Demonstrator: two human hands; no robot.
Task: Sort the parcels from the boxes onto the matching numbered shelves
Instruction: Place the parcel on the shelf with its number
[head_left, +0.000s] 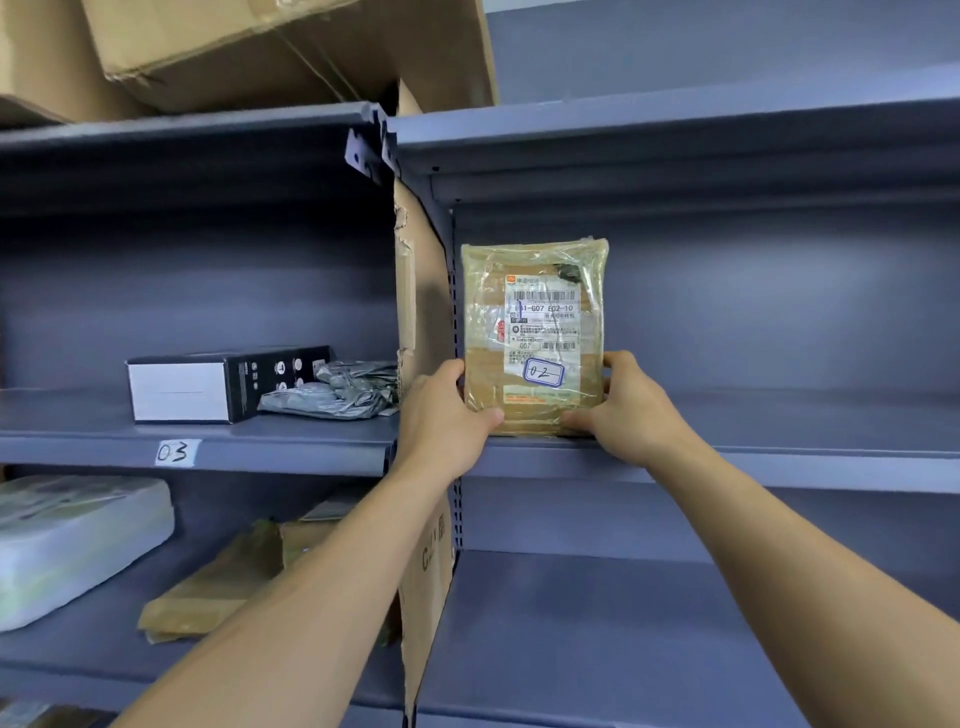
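Left hand (441, 415) and right hand (623, 410) grip the parcel (535, 322) marked 02, fingers (576, 420) curled round its lower corners, upright on the shelf (779, 462) just right of the cardboard divider (421, 312). Left of the divider, shelf 03 (176, 452) already holds parcels (332, 395); letting go seems all that is left here.

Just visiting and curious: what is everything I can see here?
taped parcel: one, tan, upright on right shelf
carton: one, black and white, shelf 03
plastic bags: heap, grey, beside carton
03 label: one, white, shelf edge
cardboard sheet: one, brown, between bays
cardboard boxes: two, brown, top shelf
padded parcel: one, white, lower left shelf
packets: two, brown, beside padded parcel
shelving: two bays, bluish, throughout
left grip: one, bare, parcel's left edge
right grip: one, bare, parcel's right edge
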